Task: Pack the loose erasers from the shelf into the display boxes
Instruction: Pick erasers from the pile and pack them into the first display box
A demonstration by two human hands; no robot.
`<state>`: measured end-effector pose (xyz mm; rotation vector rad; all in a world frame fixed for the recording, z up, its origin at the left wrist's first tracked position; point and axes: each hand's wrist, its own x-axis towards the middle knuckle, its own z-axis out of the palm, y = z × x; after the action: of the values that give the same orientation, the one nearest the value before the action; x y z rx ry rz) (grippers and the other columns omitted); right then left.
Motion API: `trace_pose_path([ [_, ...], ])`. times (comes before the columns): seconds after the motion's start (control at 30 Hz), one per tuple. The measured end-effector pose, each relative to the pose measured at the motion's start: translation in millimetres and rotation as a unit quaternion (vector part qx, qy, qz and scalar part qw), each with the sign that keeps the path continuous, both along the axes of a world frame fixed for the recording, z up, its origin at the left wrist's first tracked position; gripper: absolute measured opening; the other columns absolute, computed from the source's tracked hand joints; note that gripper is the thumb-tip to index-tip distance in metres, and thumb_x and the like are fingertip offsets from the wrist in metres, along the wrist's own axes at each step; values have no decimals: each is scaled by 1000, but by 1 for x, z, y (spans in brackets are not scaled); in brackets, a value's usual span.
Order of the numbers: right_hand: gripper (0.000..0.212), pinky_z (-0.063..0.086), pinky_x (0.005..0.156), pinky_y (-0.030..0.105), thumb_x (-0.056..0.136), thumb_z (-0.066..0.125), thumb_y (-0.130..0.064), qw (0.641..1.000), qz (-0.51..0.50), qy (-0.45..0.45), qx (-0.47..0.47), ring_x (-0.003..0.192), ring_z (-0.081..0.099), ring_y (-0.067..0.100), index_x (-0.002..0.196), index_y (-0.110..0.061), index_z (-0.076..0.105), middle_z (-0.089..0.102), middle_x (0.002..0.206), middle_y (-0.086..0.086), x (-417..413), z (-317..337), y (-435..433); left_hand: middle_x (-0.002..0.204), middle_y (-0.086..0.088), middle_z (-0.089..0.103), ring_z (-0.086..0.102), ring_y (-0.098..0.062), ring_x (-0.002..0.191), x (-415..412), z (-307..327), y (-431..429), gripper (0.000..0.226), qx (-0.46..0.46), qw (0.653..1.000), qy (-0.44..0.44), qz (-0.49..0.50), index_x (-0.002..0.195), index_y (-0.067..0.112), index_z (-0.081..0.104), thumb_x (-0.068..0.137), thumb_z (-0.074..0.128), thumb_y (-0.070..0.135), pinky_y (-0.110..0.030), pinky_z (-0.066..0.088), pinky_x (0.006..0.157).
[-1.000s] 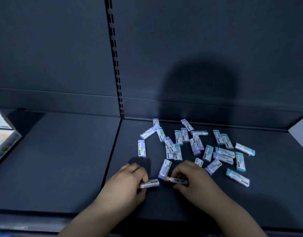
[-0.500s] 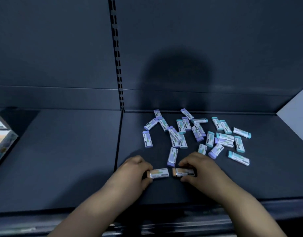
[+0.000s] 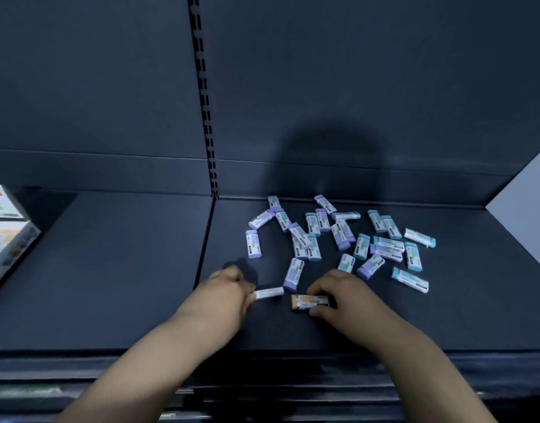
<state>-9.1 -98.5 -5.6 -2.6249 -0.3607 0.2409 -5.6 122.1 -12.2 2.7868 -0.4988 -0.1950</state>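
A black slotted upright [image 3: 205,96] runs down the dark back panel [image 3: 384,71], on which a rounded shadow [image 3: 329,160] falls. A pale grey side panel [image 3: 525,190] stands at the far right.

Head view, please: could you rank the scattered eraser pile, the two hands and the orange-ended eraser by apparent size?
1. the scattered eraser pile, spreading widest
2. left hand, holding a white eraser, and right hand: alike, so unranked
3. orange-ended eraser, held by the right hand

Left eraser [image 3: 268,293] turned edge-on in left hand [image 3: 220,297], perhaps lifted, out of line with right eraser [image 3: 310,301]
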Motion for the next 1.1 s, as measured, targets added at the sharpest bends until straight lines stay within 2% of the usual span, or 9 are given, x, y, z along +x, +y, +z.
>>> trace_pose_path([
  [0.1, 24, 39, 86, 19, 81, 69, -26, 1000, 21, 2, 9, 98, 50, 9, 104, -24, 64, 52, 103, -7, 3, -2, -2, 116, -2, 52, 49, -23, 112, 0, 13, -9, 31, 54, 998, -12, 43, 126, 23, 47, 95, 41, 25, -32, 43, 91],
  [0.17, 21, 39, 86, 19, 81, 69, -25, 999, 32, 4, 21, 97, 50, 9, 101, -24, 63, 52, 104, -7, 5, -3, -3, 130, -1, 46, 42, -22, 122, 1, 20, -16, 48, 122, 989, -46, 72, 139, 28, 30, 93, 42, 24, -31, 37, 95],
  [0.23, 20, 40, 86, 20, 81, 69, -25, 999, 41, 0, 25, 98, 50, 11, 100, -23, 63, 52, 105, -6, 8, -4, -5, 137, 1, 38, 35, -21, 128, 1, 21, -21, 51, 147, 985, -56, 67, 143, 30, 25, 95, 41, 28, -31, 32, 100],
  [0.33, 25, 39, 89, 23, 81, 68, -27, 997, 66, -1, 27, 103, 48, 12, 106, -22, 63, 52, 107, -5, 11, -6, -7, 139, 4, 36, 34, -19, 129, -2, 15, -31, 49, 128, 990, 14, 60, 139, 30, 36, 93, 45, 45, -32, 32, 103],
  [0.43, 22, 40, 89, 25, 81, 68, -26, 996, 79, -6, 37, 104, 48, 12, 103, -23, 63, 52, 104, -6, 12, -7, -7, 134, 0, 40, 39, -22, 124, -4, 7, -35, 38, 92, 990, 40, 101, 128, 24, 49, 92, 52, 36, -32, 37, 100],
  [0.67, 24, 28, 82, 13, 85, 64, -27, 992, 93, -71, 43, 105, 43, 7, 108, -24, 61, 50, 107, -8, 6, 4, 6, 115, 6, 48, 45, -15, 112, -19, 4, -18, 28, 0, 996, -50, 67, 119, 32, 55, 91, 51, 28, -25, 35, 95],
  [0.83, 21, 35, 89, 16, 85, 64, -25, 993, 77, -81, 33, 102, 44, 6, 106, -25, 61, 51, 105, -10, 3, 14, 36, 112, 6, 51, 47, -17, 107, -25, 4, 17, 26, -26, 993, -104, 51, 115, 29, 59, 90, 55, 22, -24, 33, 87],
  [1.0, 20, 35, 86, 15, 84, 65, -23, 993, 69, -93, 32, 99, 43, 5, 103, -25, 61, 50, 102, -12, -3, 19, 99, 82, 11, 60, 59, -16, 72, -27, 4, 84, 37, -21, 988, -150, 23, 91, 30, 68, 59, 84, 18, -24, 42, 61],
  [1.1, 20, 31, 83, 10, 83, 65, -22, 991, 67, -115, 27, 97, 41, 4, 103, -24, 62, 51, 101, -11, -8, 19, 151, 77, 12, 60, 59, -13, 64, -25, 8, 134, 44, -17, 980, -196, 7, 85, 30, 69, 47, 90, 20, -25, 47, 53],
])
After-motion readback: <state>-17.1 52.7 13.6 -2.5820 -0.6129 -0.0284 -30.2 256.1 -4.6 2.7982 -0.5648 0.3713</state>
